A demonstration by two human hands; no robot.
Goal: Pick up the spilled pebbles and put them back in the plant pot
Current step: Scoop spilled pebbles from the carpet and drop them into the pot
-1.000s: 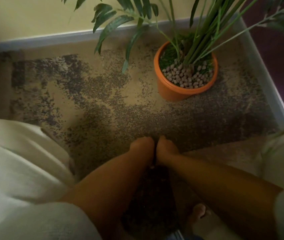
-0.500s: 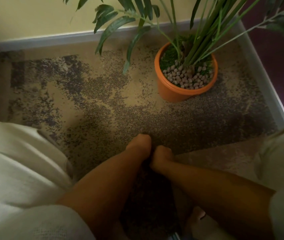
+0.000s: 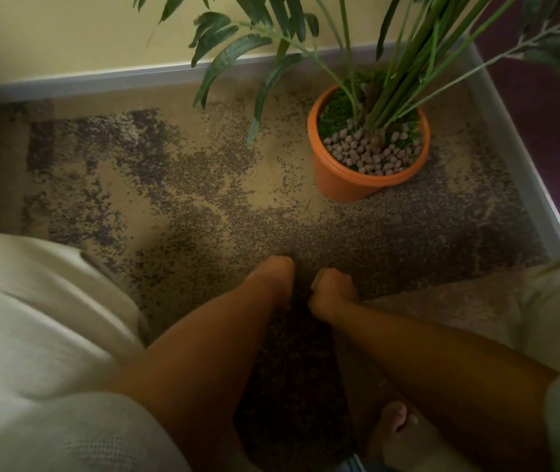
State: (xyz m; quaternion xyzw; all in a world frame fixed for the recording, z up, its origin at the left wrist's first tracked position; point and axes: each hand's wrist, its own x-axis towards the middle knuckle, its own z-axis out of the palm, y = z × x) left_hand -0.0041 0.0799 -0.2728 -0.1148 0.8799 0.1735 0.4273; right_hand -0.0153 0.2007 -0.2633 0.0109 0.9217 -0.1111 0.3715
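Both hands are low over the dark patch of carpet [image 3: 391, 240], side by side with a narrow gap between. Right hand [image 3: 331, 289] is curled into a fist, knuckles up; what it encloses cannot be seen. Left hand [image 3: 273, 272] points down and away, fingers hidden behind its own wrist, so its grip cannot be told. No loose pebbles can be picked out on the mottled carpet near the hands; the speckled pattern and dim light would mask them. Bare forearms run back toward the camera; pale sleeves [image 3: 33, 335] fill the lower left and right edge. A bare foot [image 3: 392, 420] shows at the bottom, partly cut off. Beyond the hands, well apart, stands the orange pot [image 3: 343, 183], upright, in the corner by the grey skirting [image 3: 101, 80]. Pebbles [image 3: 367, 156], small, rounded, grey-brown, are heaped on its near side, with green matting behind them. Green stems [image 3: 394, 93] rise from the middle; long leaves hang over the left rim and run off the top. The whole view is slightly blurred.
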